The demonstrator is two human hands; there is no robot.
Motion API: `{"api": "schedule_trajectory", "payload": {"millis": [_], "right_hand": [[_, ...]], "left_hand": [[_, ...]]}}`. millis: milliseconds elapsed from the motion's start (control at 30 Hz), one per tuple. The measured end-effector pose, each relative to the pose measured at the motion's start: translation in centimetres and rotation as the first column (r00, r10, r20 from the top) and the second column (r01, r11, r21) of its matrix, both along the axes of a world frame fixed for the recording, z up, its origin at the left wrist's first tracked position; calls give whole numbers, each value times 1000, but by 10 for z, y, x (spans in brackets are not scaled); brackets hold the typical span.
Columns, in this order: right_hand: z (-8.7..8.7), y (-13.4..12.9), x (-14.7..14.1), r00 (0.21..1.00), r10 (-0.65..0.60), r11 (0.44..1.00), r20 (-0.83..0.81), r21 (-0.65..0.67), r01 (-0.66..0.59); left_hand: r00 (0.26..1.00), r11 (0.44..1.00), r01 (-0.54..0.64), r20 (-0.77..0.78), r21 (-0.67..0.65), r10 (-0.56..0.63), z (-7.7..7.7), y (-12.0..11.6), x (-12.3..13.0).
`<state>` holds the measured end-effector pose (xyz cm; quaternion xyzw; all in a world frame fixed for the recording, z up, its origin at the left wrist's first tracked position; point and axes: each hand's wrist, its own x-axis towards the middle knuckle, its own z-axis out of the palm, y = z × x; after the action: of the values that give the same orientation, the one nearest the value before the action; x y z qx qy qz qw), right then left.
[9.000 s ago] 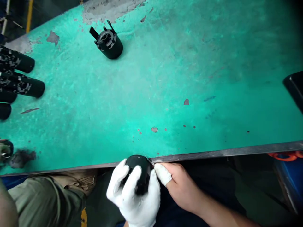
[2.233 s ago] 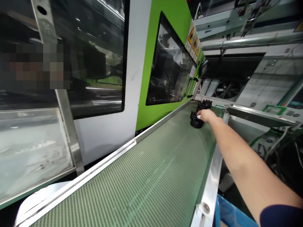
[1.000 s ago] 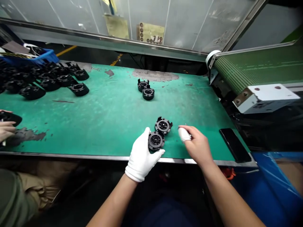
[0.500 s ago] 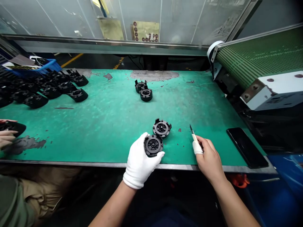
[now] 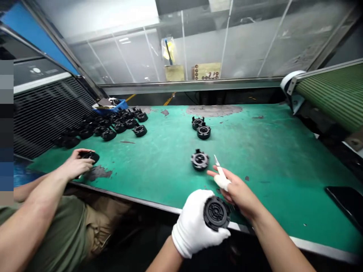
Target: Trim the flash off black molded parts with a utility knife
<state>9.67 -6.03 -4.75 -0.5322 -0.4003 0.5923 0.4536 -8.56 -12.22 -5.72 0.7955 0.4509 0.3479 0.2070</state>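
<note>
My left hand [image 5: 197, 223], in a white glove, is wrapped round a round black part [image 5: 216, 212] at the front edge of the green table. Its ribbed face is turned up toward me. My right hand [image 5: 236, 189] is bare apart from a white wrap on a finger or thumb and holds a slim knife [image 5: 217, 163], blade pointing up and away. Just left of the blade a similar black part [image 5: 200, 160] rests on the table. Two more black parts [image 5: 203, 131] stand together farther back.
Several black parts [image 5: 109, 134] stand at the left before a blue basket [image 5: 123, 105]. A co-worker's hands [image 5: 78, 164] hold another at far left. A phone [image 5: 344, 206] lies right; a green conveyor [image 5: 334, 85] stands at back right.
My view has swung left. My left hand has drawn its black part away from the other one, to the table's edge. My right hand with the knife has come nearer to the parts.
</note>
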Motion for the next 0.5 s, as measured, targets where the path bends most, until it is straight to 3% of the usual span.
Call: {"api": "schedule_trajectory", "payload": {"millis": [67,133,233,333,400,500], "right_hand": [[15,11,1,996,50,999,-71,-3,-50],[20,15,13,996,-60,998,-70,5,60],[12,3,37,971,-239,971,-22,-14,239],[-7,-20,53,961,-277,959,21,-47,278],[-17,-33,58,961,-274,959,27,-63,276],[-25,-47,63,960,-279,958,23,-62,280]], "left_hand": [[999,998,-53,-15,-46,52,0,6,-4],[997,990,-69,-31,-122,66,3,19,-5],[999,956,-34,-22,-292,29,16,56,-2],[999,921,-52,-9,-385,53,30,108,-10],[976,900,-209,-26,-383,216,36,145,-26],[840,777,-515,-32,-362,542,40,188,-59]]}}
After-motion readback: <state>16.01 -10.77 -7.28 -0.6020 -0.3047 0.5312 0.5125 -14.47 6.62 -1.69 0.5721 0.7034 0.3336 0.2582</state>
